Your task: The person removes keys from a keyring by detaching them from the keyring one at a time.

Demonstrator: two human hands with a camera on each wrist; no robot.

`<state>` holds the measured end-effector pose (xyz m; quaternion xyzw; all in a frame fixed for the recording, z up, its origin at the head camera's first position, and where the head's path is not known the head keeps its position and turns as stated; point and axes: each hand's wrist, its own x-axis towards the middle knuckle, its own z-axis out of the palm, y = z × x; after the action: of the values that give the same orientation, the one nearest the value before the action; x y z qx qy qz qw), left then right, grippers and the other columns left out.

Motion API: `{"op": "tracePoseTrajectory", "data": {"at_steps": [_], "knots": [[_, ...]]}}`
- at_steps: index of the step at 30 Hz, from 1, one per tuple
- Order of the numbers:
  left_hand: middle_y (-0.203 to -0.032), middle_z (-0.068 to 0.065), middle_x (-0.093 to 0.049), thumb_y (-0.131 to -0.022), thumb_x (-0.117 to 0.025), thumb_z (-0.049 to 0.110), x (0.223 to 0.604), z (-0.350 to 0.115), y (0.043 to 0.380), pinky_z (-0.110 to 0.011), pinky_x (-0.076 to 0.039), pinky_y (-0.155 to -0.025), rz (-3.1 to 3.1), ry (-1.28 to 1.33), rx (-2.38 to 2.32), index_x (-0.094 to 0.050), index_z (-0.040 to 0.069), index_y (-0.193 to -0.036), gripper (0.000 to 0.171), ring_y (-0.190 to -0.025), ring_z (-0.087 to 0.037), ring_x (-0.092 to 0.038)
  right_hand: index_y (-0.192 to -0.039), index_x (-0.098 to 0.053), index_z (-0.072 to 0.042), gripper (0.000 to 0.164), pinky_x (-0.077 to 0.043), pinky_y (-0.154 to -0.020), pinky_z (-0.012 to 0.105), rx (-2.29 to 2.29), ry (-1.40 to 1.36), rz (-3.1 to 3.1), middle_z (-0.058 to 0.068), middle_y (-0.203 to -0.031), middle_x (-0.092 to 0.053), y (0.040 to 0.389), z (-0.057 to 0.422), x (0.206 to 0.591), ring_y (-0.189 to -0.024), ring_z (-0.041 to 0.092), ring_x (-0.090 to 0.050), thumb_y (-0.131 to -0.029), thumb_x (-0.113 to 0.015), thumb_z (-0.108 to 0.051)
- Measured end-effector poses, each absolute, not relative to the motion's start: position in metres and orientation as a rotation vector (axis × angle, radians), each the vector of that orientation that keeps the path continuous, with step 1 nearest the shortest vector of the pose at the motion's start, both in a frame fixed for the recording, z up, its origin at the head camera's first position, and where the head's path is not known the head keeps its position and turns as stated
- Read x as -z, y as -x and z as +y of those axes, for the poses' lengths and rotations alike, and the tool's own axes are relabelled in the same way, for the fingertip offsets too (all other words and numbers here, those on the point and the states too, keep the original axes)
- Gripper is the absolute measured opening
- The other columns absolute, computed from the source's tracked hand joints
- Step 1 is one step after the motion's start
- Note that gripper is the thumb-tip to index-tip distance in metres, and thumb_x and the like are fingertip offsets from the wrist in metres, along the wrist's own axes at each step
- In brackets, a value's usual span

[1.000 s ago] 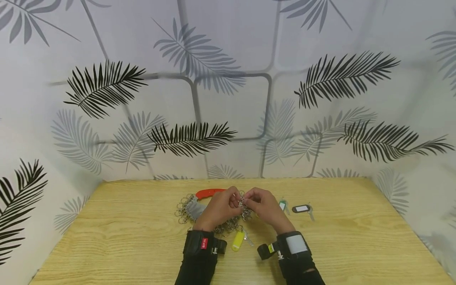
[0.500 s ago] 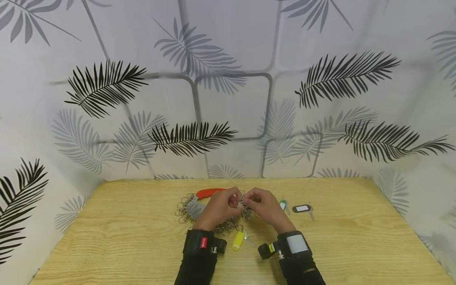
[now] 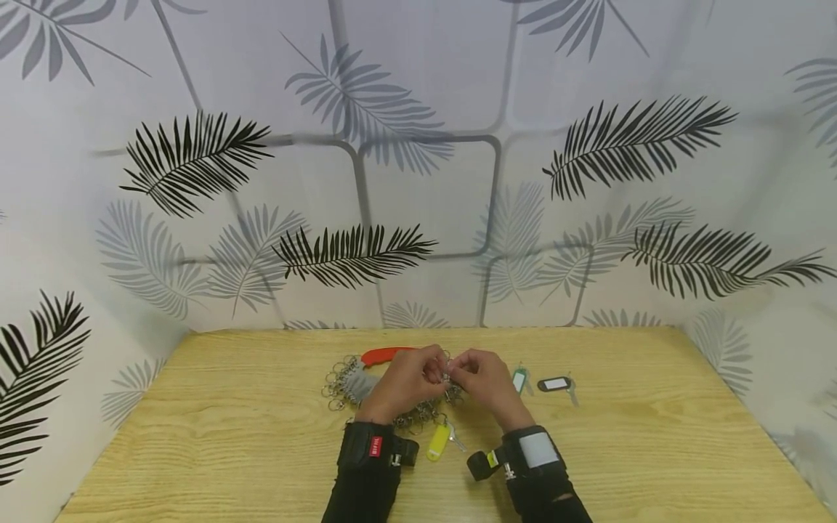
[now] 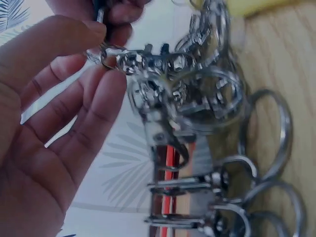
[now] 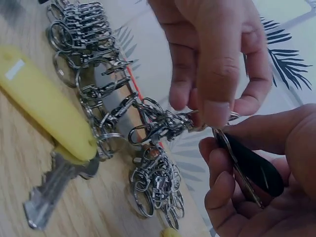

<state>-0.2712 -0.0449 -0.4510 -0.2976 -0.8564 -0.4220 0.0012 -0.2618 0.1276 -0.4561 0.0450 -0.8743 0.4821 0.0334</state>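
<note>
Left hand pinches a metal ring over the tabletop and right hand grips a dark tag and key, seemingly joining them, contact partly hidden, so the next move calls for steady alignment.

The rings and clasps are glossy silvery metal. The dark tag looks like smooth plastic, the yellow tag matt plastic; its key is duller metal. The counter shows wood grain; the wrist straps look like matt black cloth.
</note>
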Motion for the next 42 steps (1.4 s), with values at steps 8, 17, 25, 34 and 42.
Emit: {"op": "tracePoseTrajectory", "data": {"at_steps": [8, 17, 25, 34, 42], "knots": [[-0.087, -0.006, -0.062, -0.083, -0.072, 0.005, 0.447, -0.046, 0.269, -0.028, -0.049, -0.067, -2.794, 0.866, 1.372, -0.060, 0.009, -0.102, 0.024, -0.077, -0.015, -0.058, -0.085, -0.070, -0.008, 0.005, -0.044, -0.057, 0.029, -1.472, -0.227, -2.679, -0.001, -0.074, -0.065, 0.262, 0.132, 0.455, -0.065, 0.013, -0.055, -0.088, -0.070, -0.012], [-0.090, 0.002, -0.063, -0.094, -0.065, 0.020, 0.449, -0.049, 0.268, -0.030, -0.050, -0.072, -2.834, 0.819, 1.280, -0.071, 0.010, -0.103, 0.015, -0.081, -0.013, -0.059, -0.086, -0.070, -0.012, 0.004, -0.047, -0.066, 0.032, -1.473, -0.327, -2.692, -0.004, -0.081, -0.066, 0.260, 0.138, 0.453, -0.073, 0.012, -0.060, -0.090, -0.070, -0.015], [-0.088, 0.001, -0.066, -0.091, -0.064, 0.011, 0.450, -0.049, 0.269, -0.030, -0.051, -0.071, -2.839, 0.721, 1.174, -0.074, 0.009, -0.097, 0.012, -0.079, -0.012, -0.061, -0.087, -0.071, -0.012, 0.006, -0.048, -0.071, 0.034, -1.470, -0.379, -2.696, -0.004, -0.085, -0.067, 0.260, 0.139, 0.452, -0.077, 0.011, -0.061, -0.090, -0.069, -0.017], [-0.085, 0.003, -0.067, -0.090, -0.066, 0.009, 0.451, -0.047, 0.270, -0.029, -0.051, -0.070, -2.812, 0.739, 1.081, -0.075, 0.012, -0.090, 0.010, -0.076, -0.011, -0.061, -0.088, -0.070, -0.013, 0.006, -0.050, -0.074, 0.035, -1.496, -0.453, -2.699, -0.003, -0.088, -0.068, 0.260, 0.138, 0.453, -0.083, 0.013, -0.064, -0.092, -0.068, -0.017], [-0.087, 0.004, -0.063, -0.092, -0.061, 0.014, 0.449, -0.049, 0.267, -0.030, -0.049, -0.070, -2.805, 0.884, 1.217, -0.075, 0.010, -0.102, 0.018, -0.077, -0.012, -0.058, -0.088, -0.071, -0.016, 0.005, -0.048, -0.071, 0.035, -1.473, -0.411, -2.692, -0.004, -0.090, -0.068, 0.259, 0.138, 0.453, -0.082, 0.013, -0.063, -0.091, -0.068, -0.014]]}}
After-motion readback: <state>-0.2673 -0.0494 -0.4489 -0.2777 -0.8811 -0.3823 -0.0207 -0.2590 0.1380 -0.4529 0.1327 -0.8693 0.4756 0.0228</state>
